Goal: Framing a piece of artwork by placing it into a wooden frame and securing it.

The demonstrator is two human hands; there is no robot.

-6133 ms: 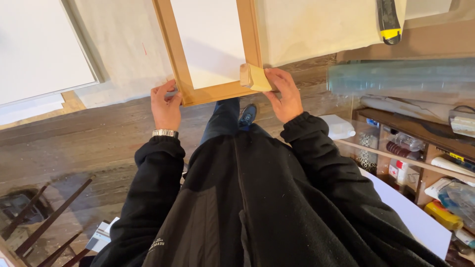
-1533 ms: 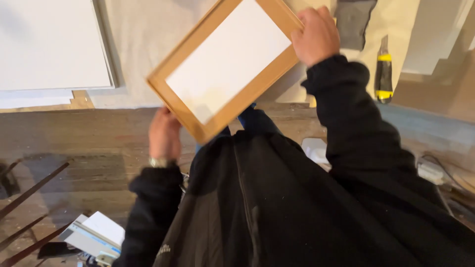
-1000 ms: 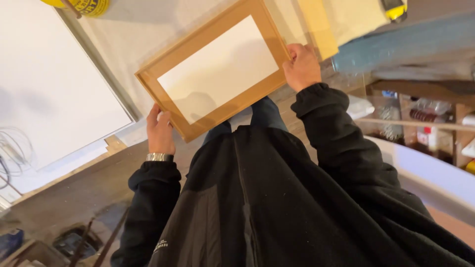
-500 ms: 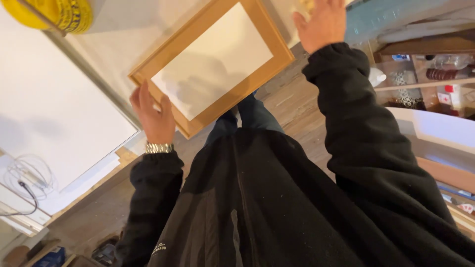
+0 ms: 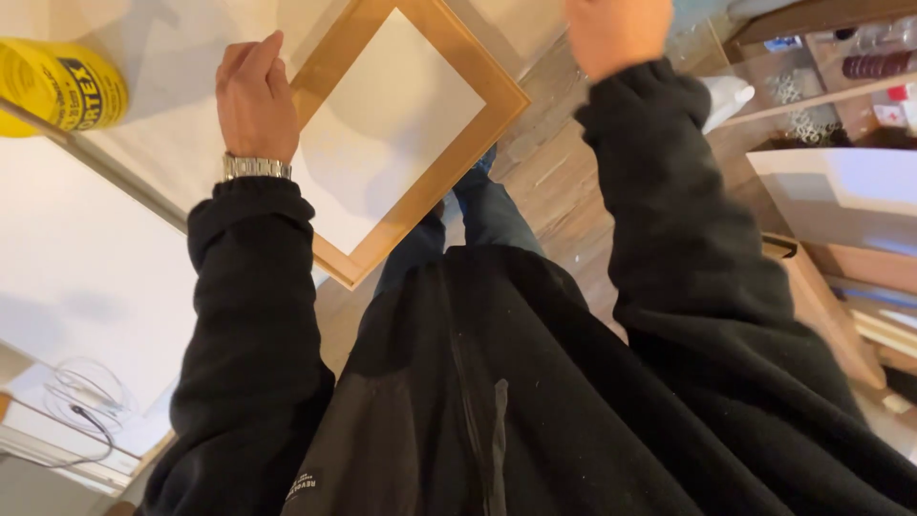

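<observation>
Left hand (image 5: 253, 96) laid flat, fingers together and extended, on the left rail of a wooden frame (image 5: 406, 134); palm down, not curled around the rail, so contact only and no closed hold visible. Silver metal wristwatch (image 5: 256, 167) at the left wrist, just above the black sleeve (image 5: 250, 315).

Right hand (image 5: 616, 33) raised at the top edge of the view, blurred and partly cut off; appears loosely bunched, well apart from the frame. Whether anything is held in it: cannot tell.

Frame: light wood, rectangular, with a pale white panel (image 5: 387, 124) filling the middle. Tilted diagonally in the view, one corner pointing down toward the person's legs, the upper end running out of the top of the picture. Resting on a pale sheet-covered surface (image 5: 181, 143), lower corner overhanging the wooden floor (image 5: 564, 191).

Yellow cylindrical container (image 5: 57, 86) at upper left, lying on the same pale surface, well apart from the frame. Large white board (image 5: 86, 277) at left, below a grey strip. Coil of thin white cable (image 5: 81, 397) at lower left.

Blue jeans (image 5: 468, 210) seen below the frame's lower corner. Black jacket (image 5: 497, 382) filling the lower centre of the view.

Wooden shelving (image 5: 821, 96) at right with small items in compartments, too blurred to identify. White flat panel (image 5: 841, 186) just below the shelving
</observation>
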